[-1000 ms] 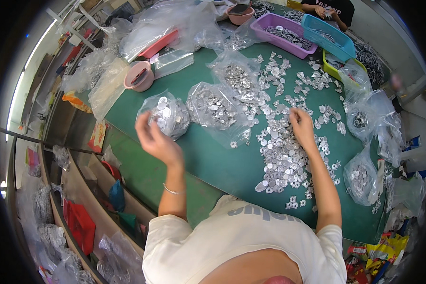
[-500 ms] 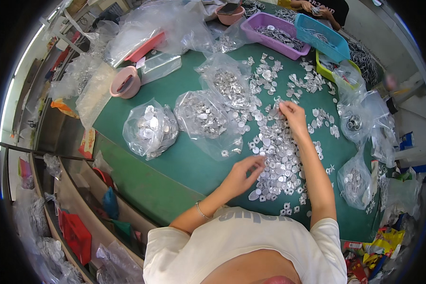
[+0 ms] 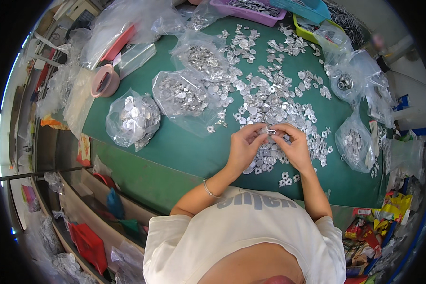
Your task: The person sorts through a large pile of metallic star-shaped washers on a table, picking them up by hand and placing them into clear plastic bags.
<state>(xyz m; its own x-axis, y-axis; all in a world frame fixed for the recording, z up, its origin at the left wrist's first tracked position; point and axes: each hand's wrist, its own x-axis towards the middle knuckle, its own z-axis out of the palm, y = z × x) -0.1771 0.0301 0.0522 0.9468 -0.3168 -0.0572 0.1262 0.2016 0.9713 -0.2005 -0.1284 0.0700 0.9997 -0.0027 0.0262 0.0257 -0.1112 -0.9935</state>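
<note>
My left hand (image 3: 245, 146) and my right hand (image 3: 294, 146) meet over the near part of a loose pile of small silver metal pieces (image 3: 274, 110). Both are closed, thumbs and fingertips pinching small silver metal pieces (image 3: 270, 133) between them. The fingers partly cover these pieces, so their exact shape is unclear. Round discs and flat ring-like pieces with lobes make up much of the pile. A few lobed pieces (image 3: 285, 180) lie apart, just below my right hand.
Clear plastic bags of silver pieces (image 3: 132, 118) stand left on the green table (image 3: 175, 154); another bag (image 3: 355, 144) lies right. A pink bowl (image 3: 105, 81) sits far left. Purple (image 3: 246, 16), blue (image 3: 312, 12) and lime-green (image 3: 305, 33) baskets line the far edge.
My right hand has come back from the far part of the pile to meet my left hand, which is now pinching pieces with it. The view has shifted, bringing the table's near side higher.
</note>
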